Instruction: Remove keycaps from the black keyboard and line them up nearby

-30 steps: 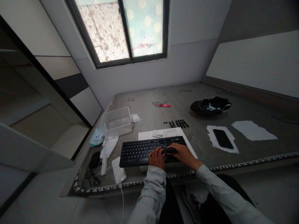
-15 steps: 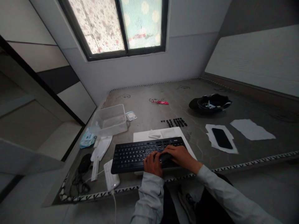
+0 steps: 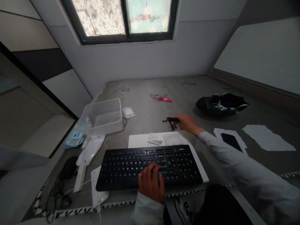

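Observation:
A black keyboard (image 3: 133, 184) with several keycaps off lies in front of me, partly on a white board. My left hand (image 3: 152, 181) rests on its front edge, fingers apart and lying over the lower rows, grasping nothing. Beyond the keyboard, my right hand (image 3: 187, 123) is closed around a dark, elongated tool (image 3: 172, 119) whose exact kind I cannot make out. The tool sits just above the loose black keycaps (image 3: 172, 127) on the table cover. My right hand and the tool hide many of those keycaps.
Left stand a clear plastic bin (image 3: 105, 127), blue packets (image 3: 75, 139), a black mouse (image 3: 67, 167) and a white charger (image 3: 99, 195) with cable. Folded cloths (image 3: 154, 139) lie on the white board (image 3: 137, 140). Right are a black cap (image 3: 222, 107), a phone (image 3: 231, 141) and white paper (image 3: 267, 137).
My right hand has moved from the keyboard out to the loose keycaps, carrying the black tool. My left hand stays on the keyboard's front edge. The view has shifted.

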A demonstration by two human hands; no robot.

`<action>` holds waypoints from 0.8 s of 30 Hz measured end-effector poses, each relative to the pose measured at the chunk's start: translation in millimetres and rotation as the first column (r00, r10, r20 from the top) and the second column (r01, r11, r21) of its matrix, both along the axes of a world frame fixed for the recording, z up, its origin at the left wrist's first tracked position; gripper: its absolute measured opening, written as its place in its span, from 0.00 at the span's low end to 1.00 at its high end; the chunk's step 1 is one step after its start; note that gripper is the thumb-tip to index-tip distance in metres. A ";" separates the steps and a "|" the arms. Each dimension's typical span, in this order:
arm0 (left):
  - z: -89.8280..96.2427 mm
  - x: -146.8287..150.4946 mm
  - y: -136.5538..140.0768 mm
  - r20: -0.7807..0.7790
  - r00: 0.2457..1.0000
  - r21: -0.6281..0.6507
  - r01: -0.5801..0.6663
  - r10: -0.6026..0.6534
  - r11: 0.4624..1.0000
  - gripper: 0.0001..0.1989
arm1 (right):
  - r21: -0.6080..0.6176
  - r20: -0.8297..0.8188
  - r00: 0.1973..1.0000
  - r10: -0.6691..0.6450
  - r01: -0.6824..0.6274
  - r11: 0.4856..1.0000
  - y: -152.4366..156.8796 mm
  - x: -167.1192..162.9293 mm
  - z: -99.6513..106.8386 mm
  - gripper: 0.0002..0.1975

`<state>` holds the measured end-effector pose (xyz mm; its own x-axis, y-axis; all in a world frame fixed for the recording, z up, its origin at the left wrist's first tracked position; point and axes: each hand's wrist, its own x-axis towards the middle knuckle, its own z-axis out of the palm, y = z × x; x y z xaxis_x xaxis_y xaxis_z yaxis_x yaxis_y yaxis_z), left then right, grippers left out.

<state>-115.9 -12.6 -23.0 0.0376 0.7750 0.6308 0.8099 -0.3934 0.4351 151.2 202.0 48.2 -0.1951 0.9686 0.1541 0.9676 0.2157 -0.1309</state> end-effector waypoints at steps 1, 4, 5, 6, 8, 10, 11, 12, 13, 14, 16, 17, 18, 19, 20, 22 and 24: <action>-0.5 0.5 -0.2 0.006 1.000 0.007 -0.006 0.006 1.000 0.11 | -0.041 0.047 0.999 -0.007 0.009 0.999 15.3 2.8 -7.7 0.13; -3.0 1.6 -0.8 0.018 1.000 0.016 -0.021 0.021 1.000 0.11 | -0.133 0.122 0.992 0.026 -0.009 0.991 49.0 7.5 -32.8 0.14; -4.0 1.9 -0.9 0.023 0.999 0.015 -0.022 0.022 1.000 0.11 | -0.150 0.129 0.991 0.036 -0.017 0.989 56.8 8.1 -41.0 0.13; -5.0 2.2 -1.1 0.029 0.999 0.013 -0.024 0.024 1.000 0.11 | -0.162 0.131 0.990 0.042 -0.020 0.987 63.3 8.5 -48.9 0.13; -6.9 2.7 -1.1 0.043 0.999 0.014 -0.034 0.034 0.999 0.11 | -0.180 0.136 0.989 0.050 -0.025 0.983 73.5 8.2 -63.1 0.12; -8.5 3.0 -1.0 0.047 0.998 0.020 -0.048 0.047 0.999 0.11 | -0.195 0.136 0.989 0.064 -0.036 0.980 81.4 7.4 -74.4 0.12; -9.1 3.2 -0.9 0.043 0.998 0.023 -0.055 0.054 0.998 0.11 | -0.203 0.134 0.988 0.073 -0.045 0.978 85.0 7.1 -78.7 0.12; -9.6 3.2 -0.8 0.036 0.998 0.025 -0.061 0.060 0.998 0.11 | -0.211 0.132 0.988 0.083 -0.054 0.976 88.3 7.1 -82.0 0.12; -10.0 3.2 -0.7 0.028 0.998 0.026 -0.062 0.061 0.998 0.11 | -0.217 0.130 0.987 0.092 -0.062 0.974 91.7 7.3 -84.4 0.12; -10.4 3.1 -0.6 0.023 0.998 0.026 -0.063 0.062 0.998 0.11 | -0.221 0.129 0.987 0.098 -0.067 0.973 95.0 7.8 -85.9 0.12; -11.2 2.6 -0.5 0.023 0.998 0.028 -0.062 0.061 0.998 0.11 | -0.224 0.133 0.986 0.101 -0.069 0.972 101.5 9.4 -86.9 0.13; -11.6 2.4 -0.4 0.025 0.998 0.030 -0.060 0.060 0.998 0.11 | -0.225 0.137 0.986 0.099 -0.067 0.972 104.6 10.3 -86.7 0.13; -12.1 2.1 -0.4 0.026 0.998 0.033 -0.060 0.059 0.998 0.11 | -0.227 0.142 0.985 0.098 -0.064 0.972 107.5 11.0 -86.4 0.13; -12.5 1.9 -0.4 0.024 0.998 0.034 -0.061 0.060 0.998 0.11 | -0.229 0.145 0.985 0.097 -0.062 0.971 110.2 11.5 -86.1 0.13; -12.8 1.7 -0.3 0.018 0.998 0.033 -0.063 0.063 0.997 0.11 | -0.233 0.148 0.984 0.096 -0.060 0.971 112.5 11.6 -85.9 0.13; -12.9 1.6 -0.1 0.006 0.998 0.029 -0.070 0.070 0.997 0.11 | -0.239 0.149 0.984 0.095 -0.058 0.969 116.3 10.7 -86.2 0.13; -12.4 1.8 0.4 -0.004 0.997 0.028 -0.077 0.077 0.997 0.10 | -0.244 0.147 0.984 0.096 -0.058 0.968 119.0 8.3 -87.6 0.12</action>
